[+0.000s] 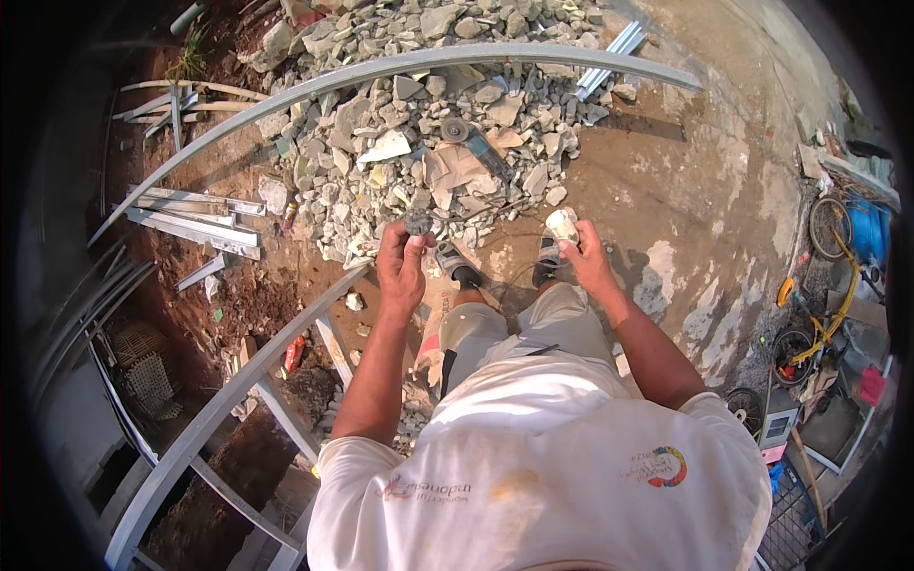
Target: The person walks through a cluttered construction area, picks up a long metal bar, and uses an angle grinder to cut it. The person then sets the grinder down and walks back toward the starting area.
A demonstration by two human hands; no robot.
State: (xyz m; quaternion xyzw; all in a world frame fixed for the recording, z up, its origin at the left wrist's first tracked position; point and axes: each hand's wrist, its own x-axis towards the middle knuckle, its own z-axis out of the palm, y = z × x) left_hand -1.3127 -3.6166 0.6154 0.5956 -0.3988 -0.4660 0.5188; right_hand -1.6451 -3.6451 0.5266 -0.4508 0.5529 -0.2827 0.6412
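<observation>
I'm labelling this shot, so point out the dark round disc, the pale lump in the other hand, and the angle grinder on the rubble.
dark round disc (pixel 418 222), head view, disc's face.
pale lump (pixel 561 225), head view, its top.
angle grinder (pixel 473 142), head view, its body.

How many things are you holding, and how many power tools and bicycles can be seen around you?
Dark round disc, in the left hand: 1
Pale crumpled lump, in the right hand: 1
Angle grinder lying on the rubble pile: 1
Yellow bicycle at the right edge: 1
Total: 4
</observation>
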